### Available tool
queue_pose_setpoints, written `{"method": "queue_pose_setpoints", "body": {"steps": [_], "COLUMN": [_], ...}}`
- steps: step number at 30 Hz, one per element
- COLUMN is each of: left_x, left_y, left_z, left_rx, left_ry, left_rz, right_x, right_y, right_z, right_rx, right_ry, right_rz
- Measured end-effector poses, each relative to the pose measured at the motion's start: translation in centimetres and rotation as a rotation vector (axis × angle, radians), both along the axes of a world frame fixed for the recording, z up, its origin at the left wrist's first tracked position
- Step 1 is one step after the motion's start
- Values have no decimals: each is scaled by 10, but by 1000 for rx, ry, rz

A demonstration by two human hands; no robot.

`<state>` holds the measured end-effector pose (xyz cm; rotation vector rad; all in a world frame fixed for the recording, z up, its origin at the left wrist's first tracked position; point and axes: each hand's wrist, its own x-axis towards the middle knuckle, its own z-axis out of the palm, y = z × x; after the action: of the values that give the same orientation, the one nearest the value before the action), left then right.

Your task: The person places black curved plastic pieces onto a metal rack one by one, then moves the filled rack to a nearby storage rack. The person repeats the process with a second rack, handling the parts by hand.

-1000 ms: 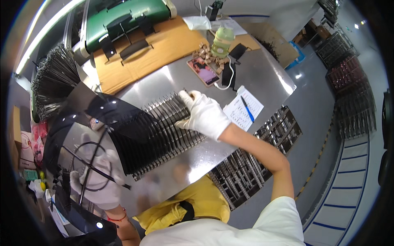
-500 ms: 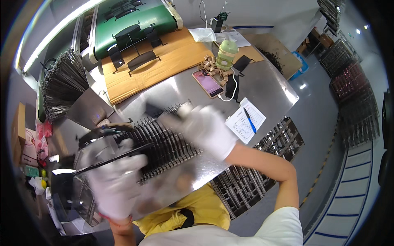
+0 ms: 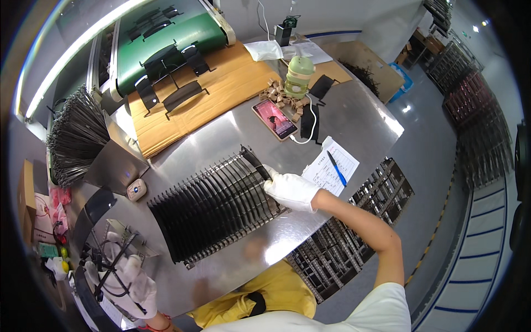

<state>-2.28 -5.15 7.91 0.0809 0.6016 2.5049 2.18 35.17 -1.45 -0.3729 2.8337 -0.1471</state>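
Note:
My left hand [image 3: 134, 283], in a white glove, is closed around a black wire frame [image 3: 114, 264] with thin crossing rods, at the lower left of the metal table. A curved black panel [image 3: 95, 209] stands just beyond it. At the table's middle lies a slotted rack [image 3: 213, 213] holding a row of several thin curved black strips. My right hand [image 3: 292, 192], also gloved, pinches a wider curved black panel [image 3: 254, 162] at the rack's right end. The fingertips are partly hidden behind it.
A phone [image 3: 275, 119] on a white cable, a green bottle [image 3: 299, 77] and small brown blocks [image 3: 275, 91] sit at the back. Paper with a blue pen [image 3: 336, 168] lies right. Cardboard [image 3: 221, 83] bears black frames; a bin of rods [image 3: 105, 160] stands left.
My left hand has moved down and left with black rods in it. My right hand, blurred before over the rack, has shifted right and down to the rack's end. The rack is now uncovered.

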Motion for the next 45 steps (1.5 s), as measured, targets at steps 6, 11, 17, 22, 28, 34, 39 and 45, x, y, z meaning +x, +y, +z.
{"method": "queue_pose_setpoints", "body": {"steps": [6,11,17,22,28,34,39,45], "left_x": [-6,19,27,17,10,11,17,16], "left_y": [20,74,93,45,-62,-14,-15,-7], "left_z": [-14,-11,2,-19,-115,-57,-56,-45], "left_rx": [-39,-227,160,514,357,382,487,413], "left_ry": [-59,-419,-908,-280,-160,-245,-321,-297], "left_rz": [-328,-614,-636,-787,-307,-388,-359,-334], "right_x": [0,-14,4,-5,-2,-1,-5,-13], "right_y": [-41,-70,-85,-1,20,18,15,19], "right_z": [65,109,92,53,-6,-14,4,-14], "right_rx": [-57,-441,115,-477,-436,-147,-176,-203], "right_ry": [346,578,612,441,-92,8,89,80], "right_rz": [-402,108,263,-297,-227,19,-3,-92]}}
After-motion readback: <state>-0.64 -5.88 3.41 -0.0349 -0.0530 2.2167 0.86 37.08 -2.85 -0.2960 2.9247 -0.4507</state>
